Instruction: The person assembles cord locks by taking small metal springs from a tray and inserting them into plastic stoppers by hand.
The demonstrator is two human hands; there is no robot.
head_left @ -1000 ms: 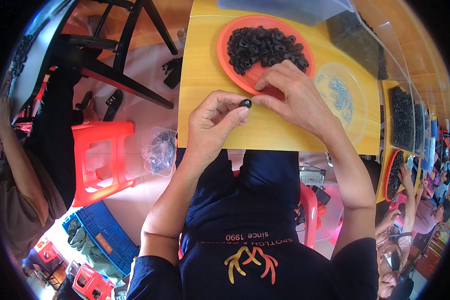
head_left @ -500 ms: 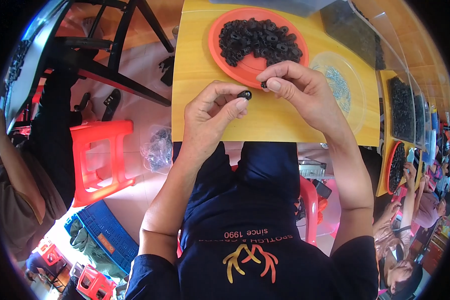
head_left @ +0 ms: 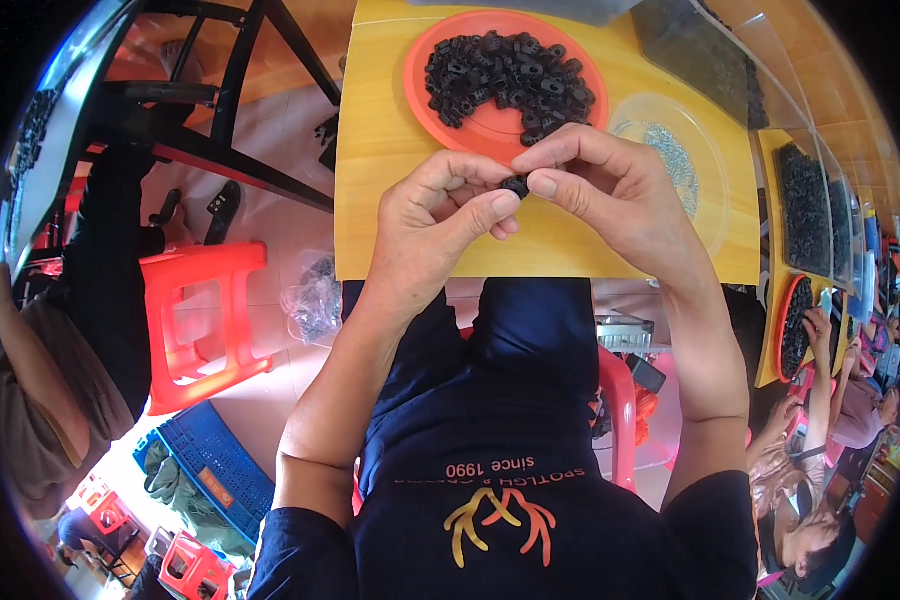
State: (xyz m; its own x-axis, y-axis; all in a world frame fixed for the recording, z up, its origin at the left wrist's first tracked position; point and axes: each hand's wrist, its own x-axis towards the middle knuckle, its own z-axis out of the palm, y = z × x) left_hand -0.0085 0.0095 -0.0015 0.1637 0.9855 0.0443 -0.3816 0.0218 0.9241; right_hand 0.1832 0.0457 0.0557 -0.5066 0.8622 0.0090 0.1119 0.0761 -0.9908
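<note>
- Grasps a small black plastic part (head_left: 515, 186) in left hand (head_left: 440, 210), pinched between thumb and fingertips.
- Meets it from the other side with right hand (head_left: 615, 195), thumb and index finger nipped together on the part's right end; cannot tell whether gripping a second piece there too, behind the fingertips.
- Holds the part over the desk (head_left: 365, 170), between the near edge and the red round tray (head_left: 495, 122), just beside the tray's near rim.
- Beyond the hands, toward the desk's far left corner: that same tray, heaped with black plastic pieces (head_left: 530, 85) and bare along part of its near side.
- Toward the desk's right edge, beside the tray: a clear shallow dish (head_left: 710, 150) with silvery bits (head_left: 673, 165) spread inside — too small to identify.
- Best to hold the left pinch firm as a steady base, leaving the fine adjusting to the right fingertips.
- Better to tilt the part a little toward the eyes, for a clear view past the covering fingertips.
- Press straight rather than at a slant — likely to slip otherwise, being so small.
- Worth working low and well back from the near edge, so as to catch anything dropped on the desk.
</note>
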